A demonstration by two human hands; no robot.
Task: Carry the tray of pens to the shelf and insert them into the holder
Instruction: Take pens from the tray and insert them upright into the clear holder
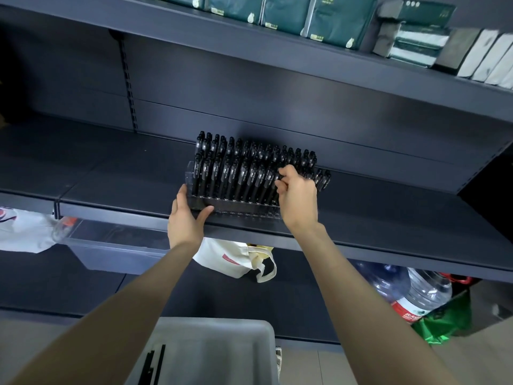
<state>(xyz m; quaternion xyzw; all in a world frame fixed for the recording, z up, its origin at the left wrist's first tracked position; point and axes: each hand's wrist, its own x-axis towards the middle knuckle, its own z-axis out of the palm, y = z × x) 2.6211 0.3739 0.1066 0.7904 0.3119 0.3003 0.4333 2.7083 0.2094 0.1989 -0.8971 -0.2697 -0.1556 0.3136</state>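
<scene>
Head view: my left hand (188, 218) braces, fingers straight, the left end of the clear plastic holder (244, 211) on the dark metal shelf (388, 218), while my nearer right hand (298, 195) pinches what seems one upright black pen (279, 177) above its right-end slots.

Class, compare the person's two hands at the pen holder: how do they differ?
The left hand lies with straight fingers; the right hand's fingers curl. The left hand braces the holder's left corner; the right hand pinches a pen near its right end. Both are at the holder.
</scene>
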